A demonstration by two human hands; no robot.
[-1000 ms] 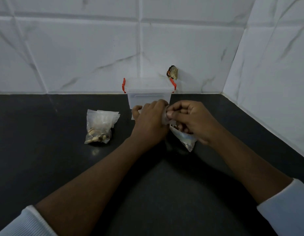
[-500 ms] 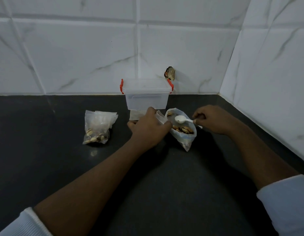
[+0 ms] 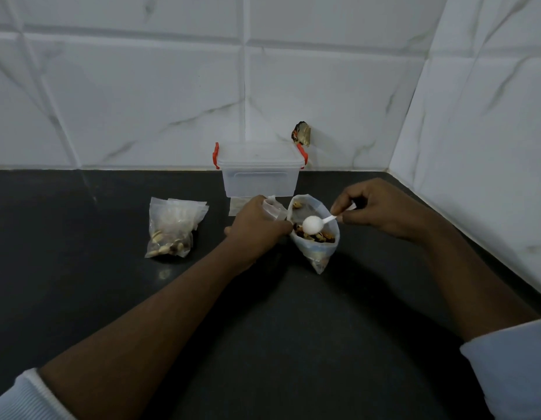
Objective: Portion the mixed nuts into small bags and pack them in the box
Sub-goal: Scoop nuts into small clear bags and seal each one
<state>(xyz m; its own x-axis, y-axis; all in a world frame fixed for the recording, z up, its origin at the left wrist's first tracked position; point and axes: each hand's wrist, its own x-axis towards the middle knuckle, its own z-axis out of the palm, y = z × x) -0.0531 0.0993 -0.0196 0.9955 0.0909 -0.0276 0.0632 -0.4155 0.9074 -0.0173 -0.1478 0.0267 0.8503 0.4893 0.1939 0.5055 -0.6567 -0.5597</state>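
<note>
My right hand (image 3: pixel 381 210) pinches the handle of a white plastic spoon (image 3: pixel 313 224) between thumb and fingertips, its bowl hanging over the mixed nuts inside the open nut bag (image 3: pixel 319 253), which stands on the black counter (image 3: pixel 263 328). My left hand (image 3: pixel 257 228) curls round a small empty bag (image 3: pixel 273 207) and touches the nut bag's left rim. Filled small bags (image 3: pixel 172 228) lie well to my left; the lidded clear box (image 3: pixel 260 177) with red latches stands just behind, by the tiled wall.
</note>
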